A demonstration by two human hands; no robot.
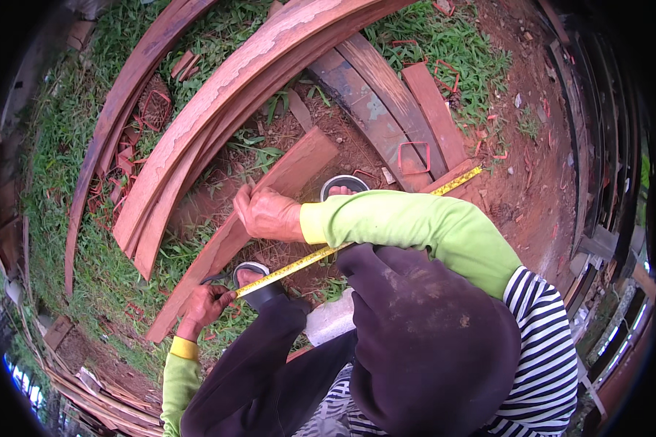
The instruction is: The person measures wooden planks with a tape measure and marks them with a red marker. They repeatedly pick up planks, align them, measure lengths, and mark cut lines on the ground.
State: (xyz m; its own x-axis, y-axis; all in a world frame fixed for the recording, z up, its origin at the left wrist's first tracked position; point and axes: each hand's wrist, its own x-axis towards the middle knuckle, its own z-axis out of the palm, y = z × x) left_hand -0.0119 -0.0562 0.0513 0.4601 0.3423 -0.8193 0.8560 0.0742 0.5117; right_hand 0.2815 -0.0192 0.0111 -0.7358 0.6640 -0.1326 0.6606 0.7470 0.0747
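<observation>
The yellow tape measure [291, 269] has a smooth blade with a slight sheen, crossing matt, reddish bare wood in the straight plank [219, 247]. The stacked curved timbers [219, 95] look dry and sawn, wavy-grained on their broad face, while the dark boards [364, 102] carry worn, flaking paint. The green sleeve [415, 218], black hood [430, 320] and dark trousers [233, 371] are soft matt cloth, the hood smudged with dirt, above rough, crumbly soil [525, 197]
</observation>
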